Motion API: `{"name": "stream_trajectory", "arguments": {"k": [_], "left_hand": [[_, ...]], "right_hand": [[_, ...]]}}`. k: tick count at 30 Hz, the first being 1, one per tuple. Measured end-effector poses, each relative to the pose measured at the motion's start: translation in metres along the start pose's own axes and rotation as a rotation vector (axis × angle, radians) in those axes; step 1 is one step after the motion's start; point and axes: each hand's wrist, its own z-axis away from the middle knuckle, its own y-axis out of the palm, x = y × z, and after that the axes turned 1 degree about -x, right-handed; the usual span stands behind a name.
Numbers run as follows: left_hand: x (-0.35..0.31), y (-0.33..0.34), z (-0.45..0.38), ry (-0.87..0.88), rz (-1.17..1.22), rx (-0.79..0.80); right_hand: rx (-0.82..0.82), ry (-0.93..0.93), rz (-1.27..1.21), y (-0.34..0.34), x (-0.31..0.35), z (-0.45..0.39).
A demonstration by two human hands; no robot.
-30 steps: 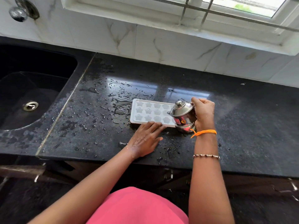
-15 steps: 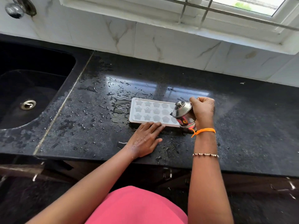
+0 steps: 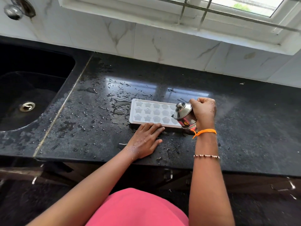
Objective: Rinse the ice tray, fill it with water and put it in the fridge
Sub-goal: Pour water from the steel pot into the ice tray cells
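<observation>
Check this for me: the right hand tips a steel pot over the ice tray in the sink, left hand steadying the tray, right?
Not quite. The head view shows the ice tray on the wet black counter, not in the sink. The rest is right.

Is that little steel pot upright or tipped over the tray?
Tipped. The right hand holds the steel pot leaning left, lid knob pointing over the ice tray. Whether water is flowing, cannot tell.

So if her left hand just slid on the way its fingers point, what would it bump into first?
The tray. The left hand lies flat on the counter, fingertips already at or touching the tray's near edge.
</observation>
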Motion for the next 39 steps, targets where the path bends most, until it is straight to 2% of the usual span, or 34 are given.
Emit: {"name": "stream_trajectory", "arguments": {"k": [18, 27, 33, 36, 39], "left_hand": [[0.000, -0.001, 0.000, -0.001, -0.003, 0.000], [-0.001, -0.001, 0.001, -0.011, -0.007, 0.019], [-0.005, -0.002, 0.000, -0.004, -0.034, 0.019], [-0.010, -0.003, -0.002, 0.007, -0.013, 0.015], [-0.017, 0.000, -0.007, 0.052, 0.031, 0.041]], "right_hand": [[0.002, 0.001, -0.068, -0.004, -0.002, 0.001], [0.026, 0.113, -0.371, -0.010, -0.006, 0.000], [-0.041, 0.226, -0.620, -0.019, -0.006, -0.002], [-0.063, 0.238, -0.666, -0.022, -0.007, -0.002], [-0.072, 0.223, -0.603, -0.024, -0.009, -0.002]]}}
